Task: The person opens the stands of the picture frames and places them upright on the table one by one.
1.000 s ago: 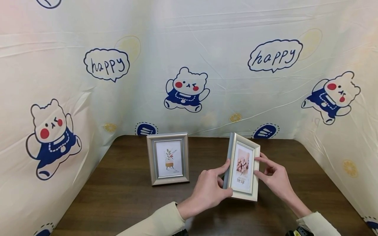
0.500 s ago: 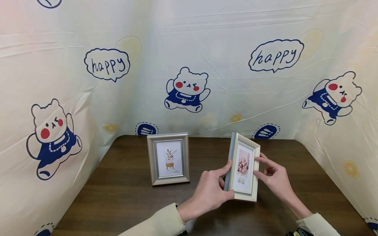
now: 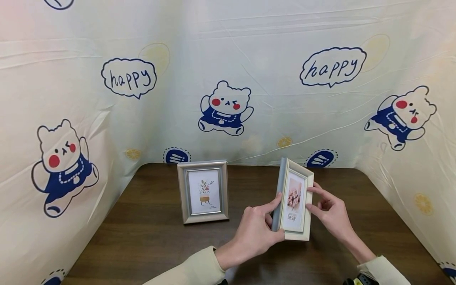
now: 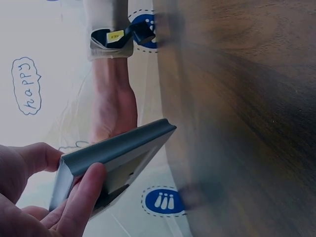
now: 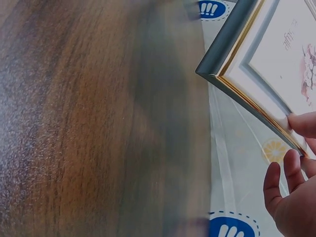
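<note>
A cream picture frame (image 3: pixel 295 204) with grey-blue sides and a pink flower print is held upright in both hands, turned so its left side shows. My left hand (image 3: pixel 254 231) grips the left side, thumb at the lower front corner; in the left wrist view its fingers (image 4: pixel 86 197) reach round behind the frame (image 4: pixel 121 150). At the opposite edge my right hand (image 3: pixel 331 215) pinches the border, and the right wrist view shows the thumb (image 5: pixel 303 123) on the front. A second, champagne-coloured picture frame (image 3: pixel 223 190) with a potted-plant print stands left of the hands.
Both frames are at a dark wooden table (image 3: pixel 153 237). Pale fabric (image 3: pixel 270 79) printed with bears and "happy" bubbles closes in the back and both sides. A dark strap with a yellow label (image 4: pixel 116 36) circles the right wrist.
The held frame has turned slightly, showing more of its grey-blue left side, and has risen a little. My left hand has shifted slightly right with it. The standing frame has not moved.
</note>
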`<state>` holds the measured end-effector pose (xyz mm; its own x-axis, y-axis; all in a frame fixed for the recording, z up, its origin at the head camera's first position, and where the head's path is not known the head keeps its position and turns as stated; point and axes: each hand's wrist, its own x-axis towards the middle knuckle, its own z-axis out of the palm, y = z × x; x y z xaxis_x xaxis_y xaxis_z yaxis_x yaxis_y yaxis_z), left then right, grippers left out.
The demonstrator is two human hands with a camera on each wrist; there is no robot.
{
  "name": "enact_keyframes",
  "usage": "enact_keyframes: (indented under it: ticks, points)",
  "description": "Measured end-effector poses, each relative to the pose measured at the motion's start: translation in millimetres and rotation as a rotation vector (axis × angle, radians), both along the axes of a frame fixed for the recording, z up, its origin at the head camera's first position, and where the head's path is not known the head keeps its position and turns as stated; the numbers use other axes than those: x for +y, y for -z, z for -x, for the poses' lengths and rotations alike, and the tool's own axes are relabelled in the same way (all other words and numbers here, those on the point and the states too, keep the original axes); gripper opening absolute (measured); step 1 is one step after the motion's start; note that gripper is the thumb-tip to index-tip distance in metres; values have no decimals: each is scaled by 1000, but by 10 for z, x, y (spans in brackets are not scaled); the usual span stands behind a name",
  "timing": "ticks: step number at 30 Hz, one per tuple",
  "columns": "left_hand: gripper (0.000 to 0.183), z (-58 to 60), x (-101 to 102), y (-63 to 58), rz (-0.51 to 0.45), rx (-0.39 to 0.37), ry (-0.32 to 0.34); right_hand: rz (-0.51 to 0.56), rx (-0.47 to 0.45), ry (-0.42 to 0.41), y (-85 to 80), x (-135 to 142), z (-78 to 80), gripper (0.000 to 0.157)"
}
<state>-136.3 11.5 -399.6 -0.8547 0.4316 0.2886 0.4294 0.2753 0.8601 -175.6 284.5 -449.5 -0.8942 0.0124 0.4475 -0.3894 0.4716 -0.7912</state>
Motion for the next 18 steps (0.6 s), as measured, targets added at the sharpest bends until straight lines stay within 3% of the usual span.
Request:
enact_keyframes:
  ticks: [10,18]
  points:
    - [88,-24,17,0,-13,0,2,9,11,-18,11,-9,21,46]
    - [89,-37,20,13,-15,54,-5,14,34,-27,5,-23,40,47]
